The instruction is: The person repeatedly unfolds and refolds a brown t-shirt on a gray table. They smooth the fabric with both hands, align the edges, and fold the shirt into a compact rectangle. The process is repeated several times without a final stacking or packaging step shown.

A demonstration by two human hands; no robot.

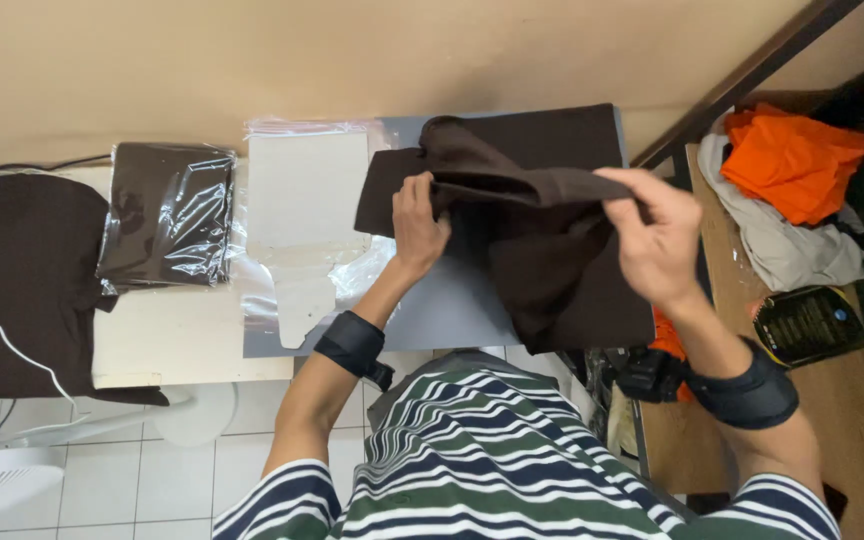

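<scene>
Both hands grip one dark brown garment [542, 250] above a grey board [452, 300]. The left hand [418, 222] pinches a folded edge of the cloth between thumb and fingers; the right hand [657, 240] clenches the opposite fold, lifted off the board. Cloth hangs below the right fingers to the board's near edge; bare board lies below the left fingers. Just left of the left fingers lie one white cardboard insert [307, 195] and a clear plastic bag [282, 270]. Further left sits one sealed, glossy bag of dark cloth [167, 215], then another dark garment [17, 280]. Right of the right fingers, an orange cloth [797, 160] tops a grey one [792, 245].
</scene>
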